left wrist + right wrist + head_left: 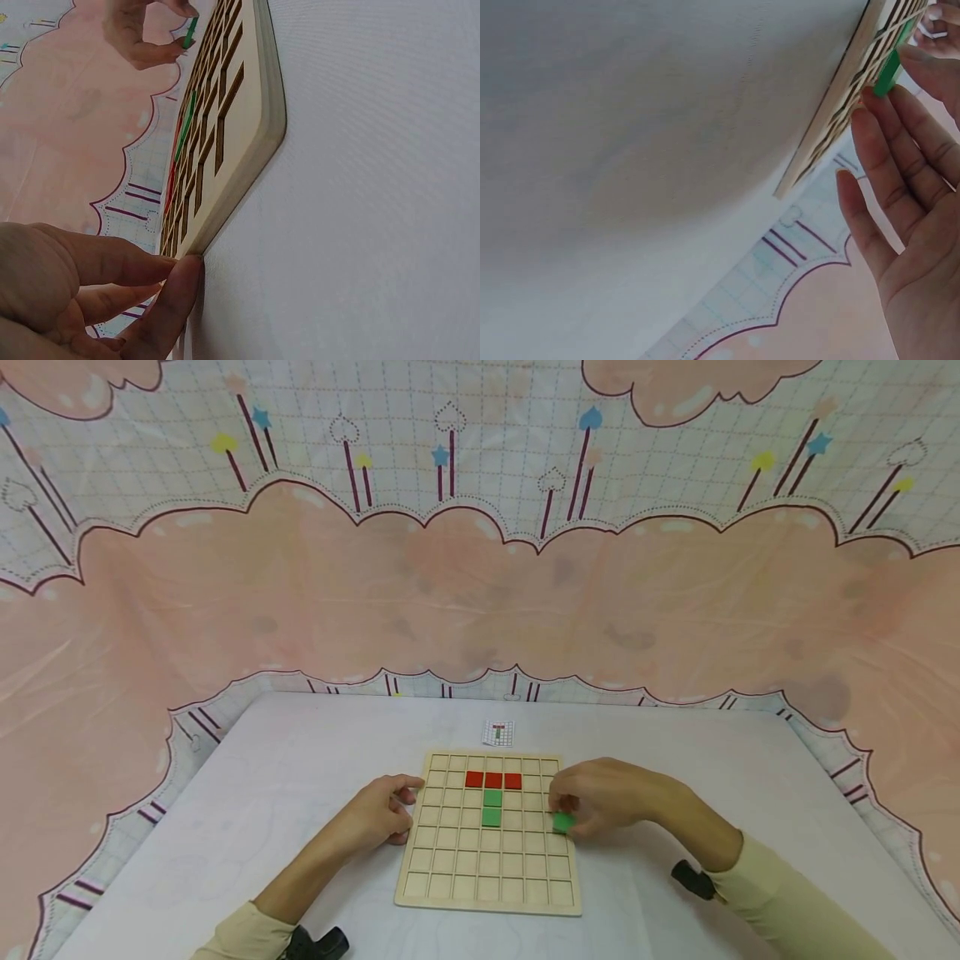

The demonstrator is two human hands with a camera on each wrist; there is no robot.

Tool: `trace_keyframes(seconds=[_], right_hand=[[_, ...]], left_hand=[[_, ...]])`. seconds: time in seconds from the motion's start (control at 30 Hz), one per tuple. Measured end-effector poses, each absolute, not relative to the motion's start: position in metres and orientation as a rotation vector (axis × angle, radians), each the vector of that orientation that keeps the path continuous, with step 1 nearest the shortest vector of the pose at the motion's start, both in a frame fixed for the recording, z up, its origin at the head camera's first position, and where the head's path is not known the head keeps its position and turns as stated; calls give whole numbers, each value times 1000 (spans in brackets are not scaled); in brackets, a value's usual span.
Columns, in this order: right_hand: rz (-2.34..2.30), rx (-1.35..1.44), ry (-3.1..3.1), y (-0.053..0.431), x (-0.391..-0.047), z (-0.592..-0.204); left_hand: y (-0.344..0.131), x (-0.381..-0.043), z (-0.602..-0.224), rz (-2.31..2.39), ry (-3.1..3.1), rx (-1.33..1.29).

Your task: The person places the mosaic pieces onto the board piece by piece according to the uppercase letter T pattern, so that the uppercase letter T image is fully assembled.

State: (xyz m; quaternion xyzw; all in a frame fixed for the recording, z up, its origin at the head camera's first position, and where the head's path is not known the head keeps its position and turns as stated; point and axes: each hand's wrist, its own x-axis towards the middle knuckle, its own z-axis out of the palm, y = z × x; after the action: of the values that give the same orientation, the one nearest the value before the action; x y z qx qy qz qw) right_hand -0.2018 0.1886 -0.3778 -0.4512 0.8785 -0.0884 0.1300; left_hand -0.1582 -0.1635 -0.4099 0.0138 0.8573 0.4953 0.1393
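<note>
A wooden grid board [450,864] lies flat on the white table. Three red square tiles [492,780] form a row near its far side, and two green tiles [491,817] run down in a column from the middle red one. My left hand [378,810] holds the board's left edge, thumb and fingertips meeting at the rim in the left wrist view. Over the board's right edge, my right hand [600,797] pinches another green square tile [562,823] between thumb and fingers. That tile appears edge-on and raised above the board in the left wrist view.
A small printed card [498,733] with a red and green T pattern lies beyond the board's far edge. The white table [315,752] reaches back to a patterned cloth backdrop [375,602]. Black straps show at both wrists.
</note>
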Motion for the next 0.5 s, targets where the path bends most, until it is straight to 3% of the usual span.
trace_keyframes(seconds=[0.5], right_hand=[[-235, -1380, 2540, 167, -206, -378]], left_hand=[[-165, -158, -411, 1433, 2476, 46]])
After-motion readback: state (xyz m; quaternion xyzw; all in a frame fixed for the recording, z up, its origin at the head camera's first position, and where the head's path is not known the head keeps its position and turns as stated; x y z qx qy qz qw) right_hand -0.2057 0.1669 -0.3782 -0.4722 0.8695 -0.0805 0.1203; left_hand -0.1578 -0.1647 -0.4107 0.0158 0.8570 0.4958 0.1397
